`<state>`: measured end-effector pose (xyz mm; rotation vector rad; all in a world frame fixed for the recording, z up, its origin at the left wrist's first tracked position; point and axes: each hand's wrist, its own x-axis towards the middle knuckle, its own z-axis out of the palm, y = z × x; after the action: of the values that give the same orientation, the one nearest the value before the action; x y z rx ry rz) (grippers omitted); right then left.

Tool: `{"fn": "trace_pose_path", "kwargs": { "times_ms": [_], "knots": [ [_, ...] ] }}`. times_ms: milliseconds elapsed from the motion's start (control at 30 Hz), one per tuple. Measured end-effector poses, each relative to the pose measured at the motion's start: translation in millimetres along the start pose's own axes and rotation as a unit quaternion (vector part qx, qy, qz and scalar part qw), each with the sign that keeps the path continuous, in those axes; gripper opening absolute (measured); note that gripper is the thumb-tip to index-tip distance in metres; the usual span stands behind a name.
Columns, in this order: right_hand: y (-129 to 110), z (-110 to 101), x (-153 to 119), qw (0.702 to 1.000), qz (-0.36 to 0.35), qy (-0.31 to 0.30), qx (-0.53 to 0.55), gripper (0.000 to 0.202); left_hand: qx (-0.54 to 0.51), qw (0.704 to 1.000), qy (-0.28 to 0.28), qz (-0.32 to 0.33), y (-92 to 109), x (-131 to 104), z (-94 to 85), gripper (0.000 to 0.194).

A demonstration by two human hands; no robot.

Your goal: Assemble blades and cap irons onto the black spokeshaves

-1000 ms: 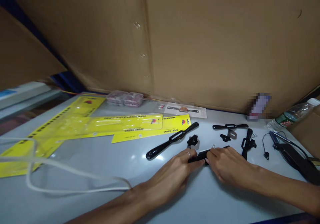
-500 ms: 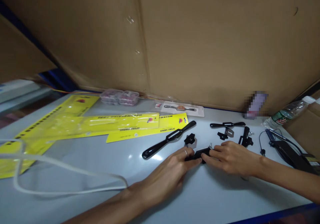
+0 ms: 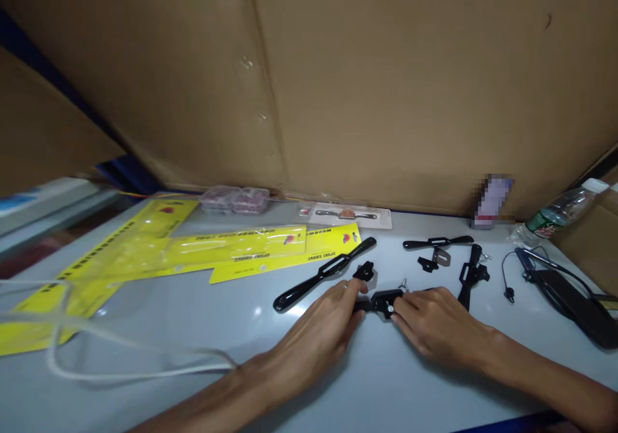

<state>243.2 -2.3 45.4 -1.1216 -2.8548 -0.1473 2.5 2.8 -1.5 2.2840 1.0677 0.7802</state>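
A black spokeshave lies crosswise between my two hands, low over the table, with small bright screws at its middle. My left hand is closed around its left handle. The fingers of my right hand are bent against its right side, close to the middle, and cover much of that handle. Just beyond my left fingertips rests a loose black cap piece. A bare spokeshave body lies behind my left hand. Farther right are another spokeshave body, a black cap and a metal blade.
Yellow cards under clear plastic cover the left side. Clear boxes and a white packaged card line the cardboard wall. A white cable loops at left. At right are another spokeshave, a bottle and a black neckband earphone set.
My right fingers have drawn back from the spokeshave's middle, so its screws now show. My left fingers have shifted left along the handle. The view has moved slightly.
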Motion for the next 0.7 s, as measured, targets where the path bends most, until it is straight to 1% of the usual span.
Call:
{"fn": "trace_pose_path", "kwargs": {
  "times_ms": [167, 267, 367, 467, 567, 700],
  "knots": [
    [28, -12, 3, 0.995, 0.038, 0.092, 0.016, 0.032, 0.024, 1.0, -0.006, 0.007, 0, 0, -4.1, 0.019],
    [33, -9, -2, 0.993, 0.016, 0.113, 0.015, 0.025, 0.036, 0.999, 0.0, 0.01, 0, -1, -4.9, 0.017],
    [27, 3, -9, 0.994, -0.02, 0.111, -0.007, 0.015, 0.048, 0.999, 0.0, 0.014, 1, -4, -5.2, 0.021],
    [22, 12, -13, 0.995, -0.026, 0.097, -0.022, 0.005, 0.062, 0.998, -0.006, 0.011, 2, -5, -5.9, 0.024],
    [23, 17, -14, 0.996, -0.025, 0.087, -0.02, 0.01, 0.077, 0.997, -0.011, 0.002, 3, -5, -5.9, 0.023],
    [24, 17, -13, 0.997, -0.008, 0.081, 0.013, 0.014, 0.095, 0.995, -0.026, -0.008, 3, -2, -4.3, 0.018]
  ]
}}
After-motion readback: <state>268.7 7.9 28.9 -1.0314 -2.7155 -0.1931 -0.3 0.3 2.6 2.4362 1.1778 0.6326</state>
